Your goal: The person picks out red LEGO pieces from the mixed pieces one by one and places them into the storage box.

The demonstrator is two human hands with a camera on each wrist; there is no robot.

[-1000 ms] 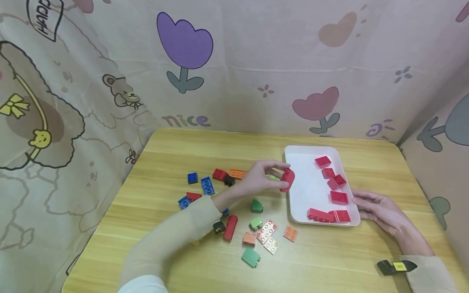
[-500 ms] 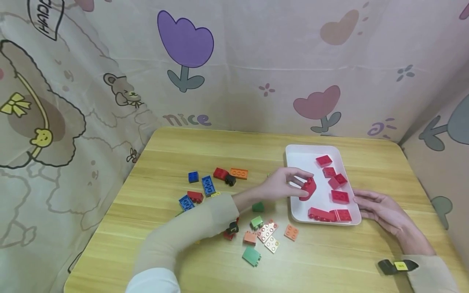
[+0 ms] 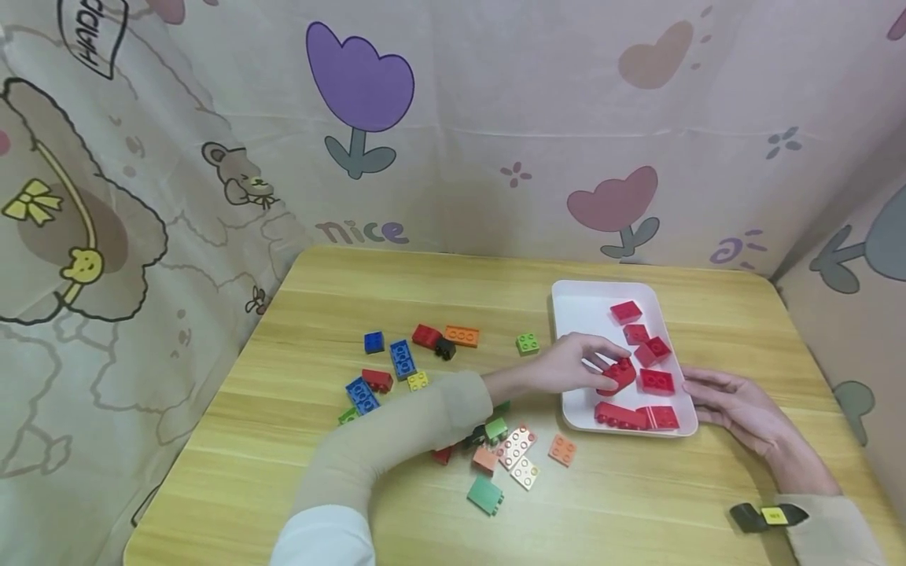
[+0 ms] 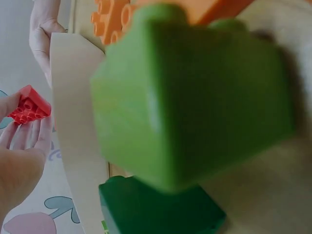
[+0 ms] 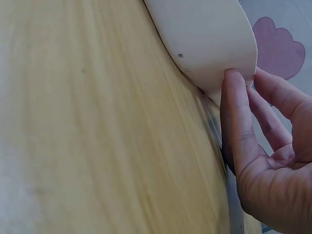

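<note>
My left hand [image 3: 576, 363] pinches a red toy building brick [image 3: 620, 376] between thumb and fingers, low over the white tray [image 3: 584, 303]. The left wrist view shows the studs of this red brick [image 4: 30, 106] beside the tray's wall [image 4: 78, 131]. Several other red bricks lie in the tray, along its right side and front end, such as one red brick [image 3: 657, 382] near the held one. My right hand [image 3: 739, 413] rests against the tray's right side, fingers extended. From the right wrist, fingertips [image 5: 234, 78] touch the tray's outer wall [image 5: 209, 39].
Left of the tray, loose bricks lie about the wooden table [image 3: 340, 291]: a blue brick [image 3: 403, 359], a red brick [image 3: 377, 380], an orange brick [image 3: 462, 336] and a green brick [image 3: 527, 343] among them. A teal brick [image 3: 485, 495] lies nearer the front. Patterned cloth [image 3: 467, 94] hangs behind.
My left hand has carried the red brick rightward from the tray's left rim to over its middle, and lower. The right hand has stayed at the tray's side.
</note>
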